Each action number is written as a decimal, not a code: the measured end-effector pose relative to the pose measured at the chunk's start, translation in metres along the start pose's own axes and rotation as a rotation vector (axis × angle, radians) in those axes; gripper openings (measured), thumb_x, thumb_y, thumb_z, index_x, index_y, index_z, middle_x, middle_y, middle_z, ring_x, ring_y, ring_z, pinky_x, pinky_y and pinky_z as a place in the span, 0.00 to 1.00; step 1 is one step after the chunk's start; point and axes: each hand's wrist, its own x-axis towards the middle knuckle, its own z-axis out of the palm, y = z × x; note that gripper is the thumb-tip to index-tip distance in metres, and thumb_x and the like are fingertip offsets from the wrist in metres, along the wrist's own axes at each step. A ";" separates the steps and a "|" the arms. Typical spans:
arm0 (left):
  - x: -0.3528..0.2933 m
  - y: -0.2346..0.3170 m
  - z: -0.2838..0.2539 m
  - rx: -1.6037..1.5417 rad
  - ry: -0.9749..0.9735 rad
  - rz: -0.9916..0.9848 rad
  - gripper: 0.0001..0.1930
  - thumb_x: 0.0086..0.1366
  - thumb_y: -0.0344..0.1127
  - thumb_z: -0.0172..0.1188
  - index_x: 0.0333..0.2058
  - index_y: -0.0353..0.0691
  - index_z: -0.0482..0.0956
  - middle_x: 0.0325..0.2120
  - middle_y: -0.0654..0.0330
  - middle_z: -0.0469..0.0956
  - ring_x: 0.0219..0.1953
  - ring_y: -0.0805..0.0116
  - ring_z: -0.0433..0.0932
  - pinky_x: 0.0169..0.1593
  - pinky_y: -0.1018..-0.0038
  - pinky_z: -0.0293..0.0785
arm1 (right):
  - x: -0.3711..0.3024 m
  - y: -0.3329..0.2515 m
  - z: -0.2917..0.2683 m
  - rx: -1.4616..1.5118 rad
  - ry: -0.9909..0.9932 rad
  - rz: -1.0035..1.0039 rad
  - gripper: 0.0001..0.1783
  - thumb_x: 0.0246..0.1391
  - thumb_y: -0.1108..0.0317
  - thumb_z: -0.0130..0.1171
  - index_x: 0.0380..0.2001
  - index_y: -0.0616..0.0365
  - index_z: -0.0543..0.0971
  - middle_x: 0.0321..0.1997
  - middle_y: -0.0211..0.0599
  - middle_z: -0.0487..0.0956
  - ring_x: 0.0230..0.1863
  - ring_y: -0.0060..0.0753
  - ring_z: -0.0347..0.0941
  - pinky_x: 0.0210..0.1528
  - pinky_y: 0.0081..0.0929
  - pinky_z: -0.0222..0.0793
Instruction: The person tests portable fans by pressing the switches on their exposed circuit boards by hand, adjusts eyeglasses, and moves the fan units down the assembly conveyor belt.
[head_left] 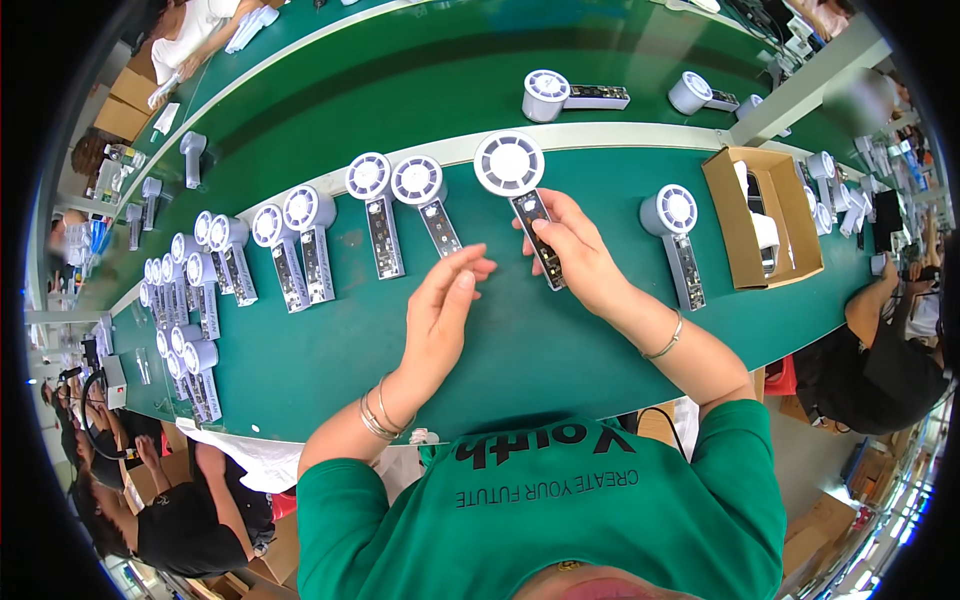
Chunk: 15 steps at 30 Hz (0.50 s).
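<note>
A white handheld fan (pixel 509 165) with a round slotted head is in my right hand (pixel 572 248). My fingers and thumb wrap its handle, where the cover is off and a dark circuit board shows. My left hand (pixel 440 310) hovers to the left of that handle, apart from it. Its fingers are loosely extended, with nothing seen in them. Just beyond the left hand lies another fan (pixel 418 182) with its board exposed, and beside it a similar fan (pixel 371 178). To the right of my right hand lies one more fan (pixel 676 212) of the same kind.
Several open-handled fans (pixel 200 270) stretch along the left of the green table (pixel 560 370). A cardboard box (pixel 735 240) with white parts inside stands at the right. Beyond a pale rail lies a green belt (pixel 420 90) carrying more fans (pixel 546 97). Other people sit at both sides.
</note>
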 end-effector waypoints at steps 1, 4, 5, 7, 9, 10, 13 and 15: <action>-0.003 -0.003 -0.003 0.067 -0.032 0.030 0.17 0.68 0.38 0.45 0.51 0.36 0.70 0.42 0.57 0.75 0.43 0.71 0.72 0.44 0.77 0.68 | 0.003 0.002 0.002 -0.004 0.002 0.004 0.21 0.60 0.66 0.43 0.55 0.62 0.61 0.44 0.38 0.71 0.35 0.21 0.68 0.32 0.19 0.69; -0.009 -0.009 -0.005 0.089 -0.071 0.040 0.15 0.67 0.35 0.48 0.49 0.35 0.71 0.39 0.56 0.76 0.41 0.70 0.73 0.43 0.77 0.69 | 0.009 0.005 0.007 -0.008 -0.005 -0.059 0.22 0.60 0.68 0.42 0.56 0.60 0.59 0.43 0.38 0.71 0.36 0.22 0.68 0.32 0.19 0.70; -0.010 -0.010 -0.005 0.083 -0.070 0.035 0.15 0.67 0.35 0.48 0.49 0.35 0.71 0.39 0.56 0.76 0.41 0.70 0.73 0.43 0.77 0.69 | 0.010 0.005 0.010 -0.045 0.016 -0.086 0.21 0.60 0.69 0.41 0.57 0.60 0.58 0.43 0.39 0.71 0.35 0.22 0.68 0.31 0.19 0.70; -0.012 -0.013 -0.004 0.102 -0.072 0.129 0.14 0.65 0.35 0.50 0.46 0.34 0.73 0.37 0.56 0.76 0.38 0.67 0.74 0.40 0.75 0.69 | 0.012 0.007 0.012 -0.087 0.033 -0.104 0.22 0.60 0.70 0.41 0.57 0.59 0.56 0.42 0.39 0.71 0.35 0.22 0.68 0.30 0.19 0.70; -0.009 -0.017 -0.004 0.131 -0.069 0.214 0.14 0.63 0.34 0.52 0.45 0.33 0.74 0.37 0.55 0.77 0.38 0.66 0.74 0.40 0.74 0.69 | 0.015 0.010 0.011 -0.044 0.062 -0.146 0.20 0.59 0.73 0.42 0.54 0.60 0.54 0.38 0.35 0.69 0.31 0.19 0.67 0.25 0.16 0.67; -0.007 -0.016 -0.004 0.164 -0.095 0.258 0.14 0.63 0.33 0.53 0.44 0.33 0.74 0.36 0.55 0.77 0.37 0.65 0.74 0.40 0.74 0.70 | 0.016 0.012 0.010 -0.029 0.070 -0.152 0.20 0.59 0.73 0.41 0.54 0.60 0.54 0.38 0.35 0.69 0.30 0.18 0.66 0.24 0.15 0.65; -0.007 -0.018 -0.007 0.212 -0.142 0.297 0.14 0.62 0.31 0.50 0.44 0.29 0.73 0.37 0.52 0.77 0.36 0.67 0.73 0.41 0.73 0.70 | 0.020 0.019 0.006 -0.029 0.087 -0.216 0.21 0.59 0.74 0.41 0.55 0.59 0.53 0.39 0.36 0.68 0.29 0.18 0.65 0.24 0.15 0.64; -0.012 -0.013 -0.010 0.111 -0.071 0.277 0.14 0.62 0.32 0.52 0.44 0.31 0.74 0.37 0.53 0.77 0.37 0.63 0.73 0.39 0.71 0.70 | 0.020 0.021 0.006 -0.046 0.086 -0.207 0.21 0.59 0.74 0.41 0.55 0.59 0.53 0.39 0.35 0.68 0.28 0.17 0.64 0.24 0.15 0.63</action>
